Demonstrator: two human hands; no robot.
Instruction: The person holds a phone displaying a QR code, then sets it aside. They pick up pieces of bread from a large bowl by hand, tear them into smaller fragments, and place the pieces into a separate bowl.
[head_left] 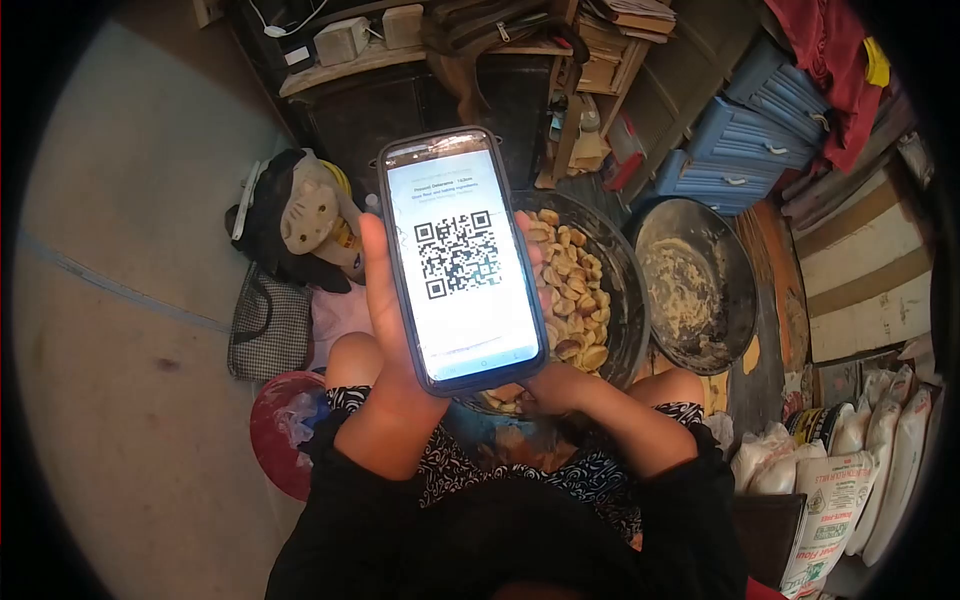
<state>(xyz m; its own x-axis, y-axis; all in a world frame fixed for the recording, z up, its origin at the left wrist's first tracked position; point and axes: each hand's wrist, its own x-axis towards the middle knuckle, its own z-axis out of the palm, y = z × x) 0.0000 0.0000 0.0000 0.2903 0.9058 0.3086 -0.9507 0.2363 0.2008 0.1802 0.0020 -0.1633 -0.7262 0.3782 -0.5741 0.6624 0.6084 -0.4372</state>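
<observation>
My left hand is closed around a smartphone in a dark case, held upright before me. Its lit screen shows a black-and-white QR code with small lines of text above. Partly behind the phone stands a large dark basin with many golden-brown dough pieces in it. My right hand is low at the basin's near side, by the dough pieces. The phone and shadow hide its fingers, so I cannot tell whether it grips anything.
A second dark basin smeared with pale dough stands right. Flour sacks are at lower right, blue drawers at upper right. On the left are a checkered bag, a dark backpack and a red tub holding plastic.
</observation>
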